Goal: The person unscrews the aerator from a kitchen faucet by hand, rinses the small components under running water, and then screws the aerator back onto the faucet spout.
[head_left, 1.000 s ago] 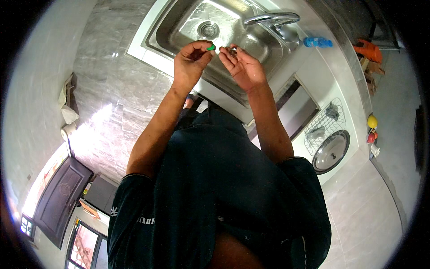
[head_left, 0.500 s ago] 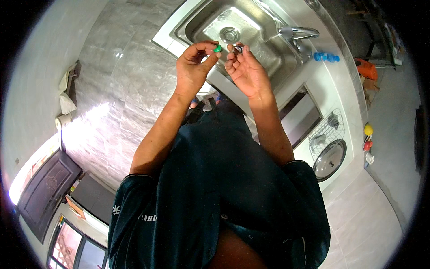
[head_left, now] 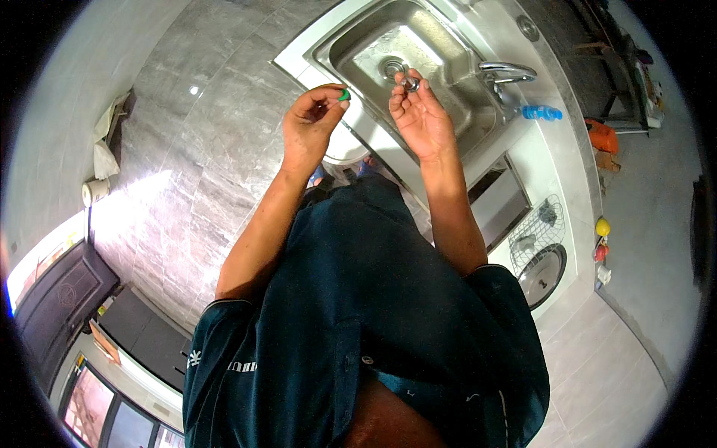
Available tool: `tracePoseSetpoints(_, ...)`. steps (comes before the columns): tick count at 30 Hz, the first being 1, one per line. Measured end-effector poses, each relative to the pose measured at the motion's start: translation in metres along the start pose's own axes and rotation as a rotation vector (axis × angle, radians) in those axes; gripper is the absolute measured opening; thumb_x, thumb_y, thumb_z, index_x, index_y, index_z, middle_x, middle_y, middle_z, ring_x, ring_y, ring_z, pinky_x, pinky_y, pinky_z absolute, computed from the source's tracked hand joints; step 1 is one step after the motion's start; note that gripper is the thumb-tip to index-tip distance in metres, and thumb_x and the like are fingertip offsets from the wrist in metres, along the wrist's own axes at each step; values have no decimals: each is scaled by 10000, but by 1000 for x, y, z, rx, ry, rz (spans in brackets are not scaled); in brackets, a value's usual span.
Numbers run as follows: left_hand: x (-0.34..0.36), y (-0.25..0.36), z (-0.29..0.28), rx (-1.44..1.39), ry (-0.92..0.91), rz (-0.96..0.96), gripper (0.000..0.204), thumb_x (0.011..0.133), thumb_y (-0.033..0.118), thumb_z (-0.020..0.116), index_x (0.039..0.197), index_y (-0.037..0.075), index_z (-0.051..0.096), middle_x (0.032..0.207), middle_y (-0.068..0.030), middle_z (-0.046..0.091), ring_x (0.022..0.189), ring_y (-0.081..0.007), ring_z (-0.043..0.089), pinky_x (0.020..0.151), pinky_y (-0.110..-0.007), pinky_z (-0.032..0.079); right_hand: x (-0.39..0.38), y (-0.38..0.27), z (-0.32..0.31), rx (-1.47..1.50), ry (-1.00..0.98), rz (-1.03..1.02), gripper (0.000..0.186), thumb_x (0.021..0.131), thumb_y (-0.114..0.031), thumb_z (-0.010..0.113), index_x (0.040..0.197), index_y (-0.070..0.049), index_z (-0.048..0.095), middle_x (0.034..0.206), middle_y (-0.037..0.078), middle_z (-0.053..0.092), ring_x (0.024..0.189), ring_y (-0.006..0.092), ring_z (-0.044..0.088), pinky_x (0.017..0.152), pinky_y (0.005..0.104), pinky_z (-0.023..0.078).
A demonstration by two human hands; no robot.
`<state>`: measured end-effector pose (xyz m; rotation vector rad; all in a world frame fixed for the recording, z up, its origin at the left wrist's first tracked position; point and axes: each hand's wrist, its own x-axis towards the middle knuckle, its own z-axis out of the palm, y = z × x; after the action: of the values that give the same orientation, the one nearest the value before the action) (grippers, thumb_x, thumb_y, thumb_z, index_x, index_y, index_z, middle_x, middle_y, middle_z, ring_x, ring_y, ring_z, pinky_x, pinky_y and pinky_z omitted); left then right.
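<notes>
My left hand (head_left: 308,128) pinches a small round green piece (head_left: 343,95) between thumb and fingertips, left of the sink's front edge. My right hand (head_left: 426,128) is turned palm up over the basin, its fingers curled around a small shiny metal ring-like piece (head_left: 410,84). What exactly the two pieces are is too small to tell. A gap separates the hands. Beneath and beyond the right hand lies the stainless steel sink (head_left: 366,46), with its round drain (head_left: 390,67) near the fingertips. To the right stands a chrome faucet (head_left: 508,72).
Right of the sink, a blue bottle (head_left: 542,113) lies on the counter. Nearer me are a rectangular counter opening (head_left: 499,198), a wire rack (head_left: 534,224) and a round lid (head_left: 543,278). Below my left hand, a white round basin (head_left: 345,149) stands on the floor by my feet.
My hands have drawn apart: the left, with the green piece, has moved left, away from the right. The metal piece is still in my right hand. The whole view has shifted slightly.
</notes>
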<state>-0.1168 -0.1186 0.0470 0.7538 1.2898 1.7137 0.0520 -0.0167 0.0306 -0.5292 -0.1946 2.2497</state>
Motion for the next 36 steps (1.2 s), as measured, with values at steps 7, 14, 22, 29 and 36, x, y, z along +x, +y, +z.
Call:
tracePoseSetpoints(7, -9, -7, 23, 19, -7, -264, 198, 883, 46, 587, 1072, -10, 602, 916, -66, 631, 881, -154, 611, 823, -275, 483, 8, -64, -102, 303, 398, -165, 229, 917, -156, 552, 1031, 38, 507, 1067, 168, 528, 883, 243, 568, 726, 334, 528)
tracePoseSetpoints(14, -5, -25, 50, -94, -20, -449, 213, 885, 21, 537, 1088, -36, 573, 931, -115, 607, 869, -204, 609, 846, -339, 503, 8, -172, -180, 183, 722, -411, 114, 915, -73, 465, 940, 37, 486, 959, 181, 565, 794, 241, 559, 667, 340, 502)
tracePoseSetpoints(22, -4, -20, 75, -48, -28, -444, 185, 893, 40, 546, 1061, -22, 589, 917, -82, 601, 836, -175, 599, 812, -325, 504, 25, -216, -211, 168, 677, -346, 137, 911, -83, 479, 991, 28, 467, 963, 196, 574, 718, 240, 553, 649, 365, 487)
tracePoseSetpoints(29, -5, -23, 81, -11, -20, -452, 182, 895, 47, 550, 1061, -13, 596, 931, -81, 606, 855, -170, 598, 816, -324, 504, 27, -227, -217, 170, 658, -346, 179, 910, -103, 508, 1017, 34, 466, 957, 176, 569, 786, 243, 564, 667, 367, 486)
tracePoseSetpoints(36, -5, -25, 82, -8, -27, -437, 187, 896, 39, 543, 1067, -15, 594, 933, -82, 606, 864, -172, 599, 819, -322, 511, 20, -244, -217, 195, 577, -400, 160, 901, -96, 527, 990, 32, 491, 956, 165, 572, 876, 258, 576, 686, 370, 490)
